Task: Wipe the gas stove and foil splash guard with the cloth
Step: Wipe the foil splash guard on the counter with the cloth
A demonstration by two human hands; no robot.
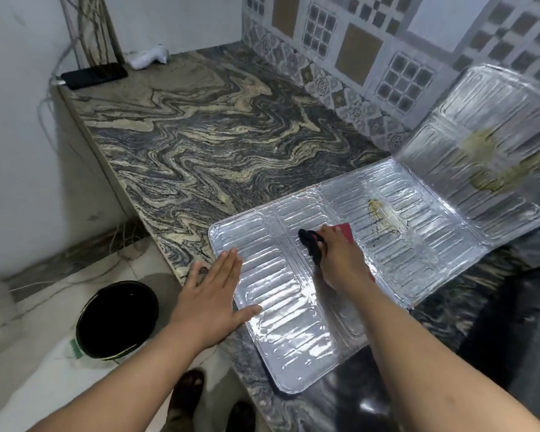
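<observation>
The silver foil splash guard (293, 322) lies flat on the marble counter, its far panel (493, 126) folded up against the tiled wall. Yellow-brown grease stains mark the flat part (384, 216) and the raised panel (496, 166). My right hand (340, 260) presses a red and black cloth (309, 244) onto the middle of the foil. My left hand (212, 294) rests flat with fingers spread on the foil's left edge. The gas stove (512, 322) shows only as a dark blurred shape at the right.
The swirled marble counter (200, 135) stretches to the back wall. A black phone (94, 75) and a white object (148, 57) lie at its far end. On the floor to the left stands a black bucket (117, 319). My feet show below.
</observation>
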